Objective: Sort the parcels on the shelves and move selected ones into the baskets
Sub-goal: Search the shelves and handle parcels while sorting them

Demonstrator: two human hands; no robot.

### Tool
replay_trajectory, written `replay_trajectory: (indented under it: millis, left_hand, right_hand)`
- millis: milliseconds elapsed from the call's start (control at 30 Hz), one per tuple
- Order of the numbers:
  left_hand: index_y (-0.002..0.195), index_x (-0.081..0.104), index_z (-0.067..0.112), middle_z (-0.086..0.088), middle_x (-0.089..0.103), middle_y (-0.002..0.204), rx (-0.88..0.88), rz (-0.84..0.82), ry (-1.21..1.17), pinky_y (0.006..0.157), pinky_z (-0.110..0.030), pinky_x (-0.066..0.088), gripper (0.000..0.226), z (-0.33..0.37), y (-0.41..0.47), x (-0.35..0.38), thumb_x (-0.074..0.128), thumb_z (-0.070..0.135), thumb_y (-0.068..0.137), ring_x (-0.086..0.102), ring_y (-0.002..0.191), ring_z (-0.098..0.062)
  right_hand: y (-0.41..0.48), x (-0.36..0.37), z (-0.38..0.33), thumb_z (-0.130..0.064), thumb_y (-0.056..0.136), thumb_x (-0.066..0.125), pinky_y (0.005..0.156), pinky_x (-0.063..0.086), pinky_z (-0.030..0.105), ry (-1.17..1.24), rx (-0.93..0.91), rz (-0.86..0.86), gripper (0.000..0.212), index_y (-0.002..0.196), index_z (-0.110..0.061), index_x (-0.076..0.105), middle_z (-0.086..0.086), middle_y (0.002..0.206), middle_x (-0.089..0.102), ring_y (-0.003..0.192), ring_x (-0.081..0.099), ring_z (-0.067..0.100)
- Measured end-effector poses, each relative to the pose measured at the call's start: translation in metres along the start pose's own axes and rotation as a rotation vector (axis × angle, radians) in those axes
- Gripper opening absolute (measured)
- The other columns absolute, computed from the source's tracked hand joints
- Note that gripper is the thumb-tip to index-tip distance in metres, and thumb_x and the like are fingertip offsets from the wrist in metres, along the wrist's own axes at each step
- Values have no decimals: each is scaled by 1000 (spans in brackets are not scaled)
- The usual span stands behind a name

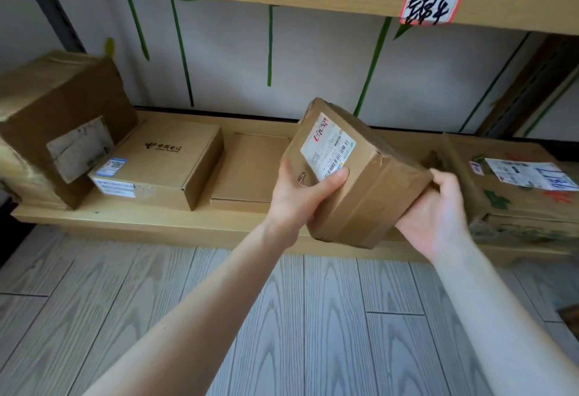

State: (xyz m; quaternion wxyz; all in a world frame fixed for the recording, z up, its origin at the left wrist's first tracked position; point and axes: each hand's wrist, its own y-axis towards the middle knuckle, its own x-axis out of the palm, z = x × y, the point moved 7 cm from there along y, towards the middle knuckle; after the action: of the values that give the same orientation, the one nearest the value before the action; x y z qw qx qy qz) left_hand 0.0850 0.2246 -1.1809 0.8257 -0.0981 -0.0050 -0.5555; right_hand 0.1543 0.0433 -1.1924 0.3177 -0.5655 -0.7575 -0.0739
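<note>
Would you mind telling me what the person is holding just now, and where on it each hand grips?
A taped cardboard parcel, tilted above the shelf. The left hand grips its near-left end, thumb on the label; the right hand holds the right end.

Matt cardboard parcel [360, 176] w/ glossy tape; pale wood-grain shelf [156, 220].

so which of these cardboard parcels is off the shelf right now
The tilted parcel with the barcode label, held between left hand and right hand; the others rest on the shelf.
</note>
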Motion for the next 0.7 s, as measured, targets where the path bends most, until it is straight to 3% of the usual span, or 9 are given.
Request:
replay_trajectory:
  millis: [67,133,200,267,367,467,533,633,700]
  left_hand:
    - [93,44,17,7,58,88,-113,206,-87,59,-19,47,44,-13,3,-18,79,31,70,59,81,-10]
    - [80,56,8,-1,61,78,-190,258,-136,60,-20,44,20,-23,5,-27,70,21,80,57,73,-16]
    - [93,66,3,-3,67,80,-207,212,-158,63,-22,47,14,-26,6,-26,64,15,86,60,73,-17]
    - [110,63,7,-3,68,88,-215,186,-206,61,-24,48,24,-28,6,-25,62,15,87,61,72,-15]
    - [118,56,14,-4,67,96,-210,176,-240,59,-27,49,31,-29,7,-24,62,15,87,62,72,-16]
    - [116,55,17,-1,67,94,-196,162,-197,60,-27,51,30,-32,12,-26,61,14,87,63,73,-14]
    - [111,55,19,1,68,89,-192,151,-185,60,-25,52,26,-31,15,-25,61,13,87,65,69,-11]
    - [108,57,21,4,67,83,-202,168,-108,61,-23,53,25,-18,16,-20,61,9,86,63,66,-9]
    - [107,58,22,4,66,83,-222,189,-10,66,-25,51,26,-3,7,-12,59,7,86,61,71,-11]
  right_hand:
    - [1,-13,6,-26,90,31,95,45,43,66,-21,41,38,115,-16,58,12,113,68,111,60,26]
    - [2,-24,10,-11,89,28,86,49,43,113,-37,114,37,111,-23,55,10,103,72,102,64,25]
    - [4,-30,16,0,87,25,80,52,43,83,-33,169,44,107,-22,58,11,97,72,96,66,26]
    - [6,-35,23,4,88,28,79,53,43,41,-23,236,40,102,-13,62,14,99,70,98,65,29]
    - [10,-37,28,-12,95,39,74,53,37,-30,8,311,27,108,-6,61,15,105,68,94,65,26]
    - [18,-37,36,-37,92,49,80,52,35,-208,28,315,35,120,-17,57,6,114,65,95,65,17]
    - [20,-36,35,-37,92,50,94,47,35,-356,-29,313,35,125,-27,54,-1,123,62,107,61,14]
    - [10,-32,31,-23,95,44,82,49,16,-458,-43,306,24,111,-25,62,-5,107,67,93,64,0]
    - [-10,-37,29,-24,94,46,87,50,22,-413,52,362,21,101,-21,66,-4,97,69,93,64,6]
